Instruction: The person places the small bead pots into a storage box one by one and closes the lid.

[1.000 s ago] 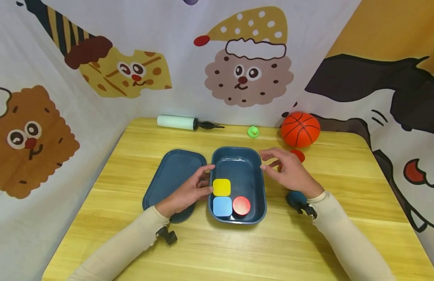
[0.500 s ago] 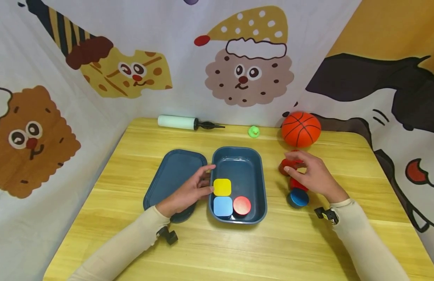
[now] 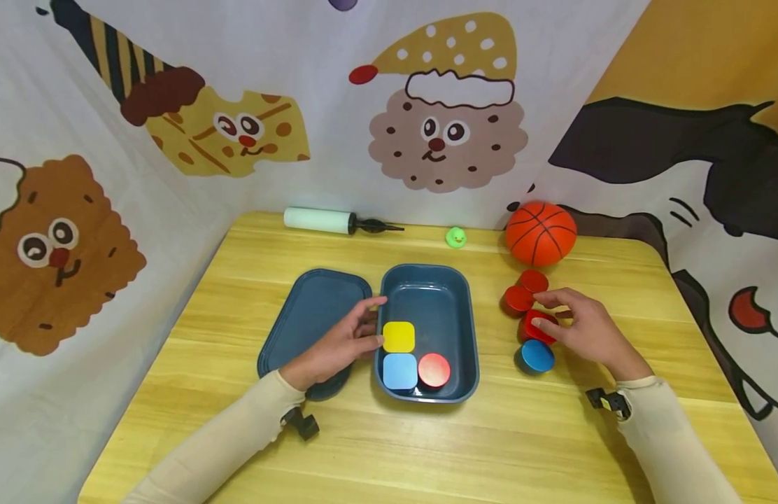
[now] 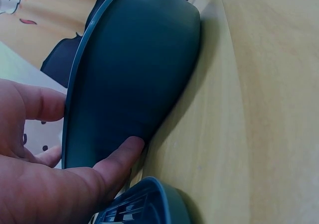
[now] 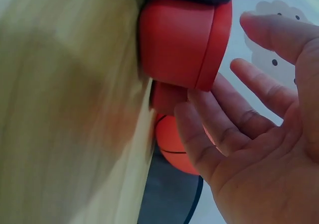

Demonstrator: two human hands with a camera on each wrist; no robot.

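My left hand point(image 3: 331, 351) rests its fingertips against the left wall of a dark blue lunch box point(image 3: 427, 301); in the left wrist view its fingers point(image 4: 119, 159) touch the box's outer side and rim. Inside the box sit a yellow rounded-square container point(image 3: 398, 337), a light blue one point(image 3: 399, 371) and a round red one point(image 3: 434, 370). My right hand point(image 3: 587, 327) is at a round red lidded container point(image 3: 535, 329), its fingers spread beside it. In the right wrist view the thumb stands apart from that container's lid. A round blue container point(image 3: 536, 356) stands just in front.
Two more round red containers, one in front point(image 3: 518, 300) and one behind point(image 3: 532, 281), stand near the right hand. The box's flat lid point(image 3: 313, 301) lies left of it. Along the back are a hand pump point(image 3: 320, 220), a green toy duck point(image 3: 455, 237) and an orange basketball point(image 3: 541, 234).
My right hand has moved from the box's right rim rightward, past the rear red containers, and down to the red one behind the blue container. The left hand has stayed at the box.
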